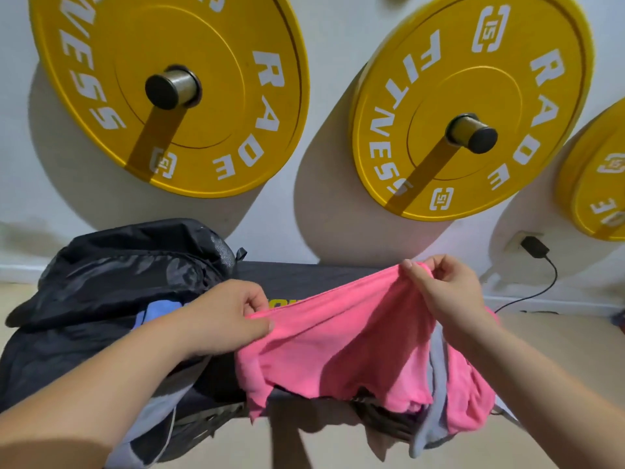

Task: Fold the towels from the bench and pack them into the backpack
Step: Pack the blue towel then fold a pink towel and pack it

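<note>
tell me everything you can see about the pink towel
The pink towel is bright pink, soft-looking cloth, unfolded and creased. The left hand pinches its top edge at one end and the right hand pinches the other end higher. The rest drapes over the dark bench, with a grey cloth hanging against it.

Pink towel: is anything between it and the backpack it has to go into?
Nothing visible. The left hand and right hand pinch the pink towel over the bench, and the backpack sits right beside it, mouth open with a blue item inside. Only the left forearm crosses above the bag.
</note>
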Available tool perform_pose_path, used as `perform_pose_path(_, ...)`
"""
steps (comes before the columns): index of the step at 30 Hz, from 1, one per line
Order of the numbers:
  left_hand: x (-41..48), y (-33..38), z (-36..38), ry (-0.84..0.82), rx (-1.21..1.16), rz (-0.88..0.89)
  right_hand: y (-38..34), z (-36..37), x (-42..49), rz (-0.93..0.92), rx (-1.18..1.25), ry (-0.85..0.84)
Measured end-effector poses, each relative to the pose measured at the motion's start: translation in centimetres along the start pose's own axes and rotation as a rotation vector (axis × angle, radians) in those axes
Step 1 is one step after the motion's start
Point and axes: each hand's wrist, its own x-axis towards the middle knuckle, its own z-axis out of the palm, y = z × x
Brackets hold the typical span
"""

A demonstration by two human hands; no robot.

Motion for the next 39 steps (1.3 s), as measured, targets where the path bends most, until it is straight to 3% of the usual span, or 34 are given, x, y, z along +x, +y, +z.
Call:
perform_pose_path(6,1.6,-0.5,0.0,0.091,0.148,0.009,3.1,1.0,2.0,0.023,-0.005,0.152)
perform_pose_path(11,2.0,0.1,-0.7,0.357,-0.052,-0.021,5.2,1.0,3.1,0.063,-0.081,0.181)
perform_pose_path(14,1.6,2.0,0.0,0.305,-0.015,0.078,4.1,1.9,1.6,0.032,-0.047,0.063)
perform_pose_path(17,0.7,4.0,1.4,0.177,-0.011,0.232,1.3,2.9,-0.8,-0.054,-0.037,-0.190)
perform_pose_path(19,0.4,5.1,2.5,0.206,-0.016,0.323,-0.7,3.2,-2.7,-0.093,-0.034,-0.380)
perform_pose_path(22,0.4,5.9,3.8,0.273,-0.146,0.265,-2.9,3.3,-5.0,-0.134,0.043,-0.576)
perform_pose_path(25,0.7,6.1,4.2,0.234,-0.114,0.309,-3.5,3.4,-5.4,-0.092,0.157,-0.613)
perform_pose_path(31,1.2,5.8,3.7,0.260,-0.035,0.336,-2.8,3.2,-4.8,-0.059,0.149,-0.662)
perform_pose_path(35,2.2,4.2,2.0,0.394,-0.090,0.195,-2.7,2.6,-3.9,-0.089,0.151,-0.656)
perform_pose_path(39,2.5,2.5,0.7,0.498,-0.155,0.074,-2.2,2.1,-3.3,-0.037,0.017,-0.761)
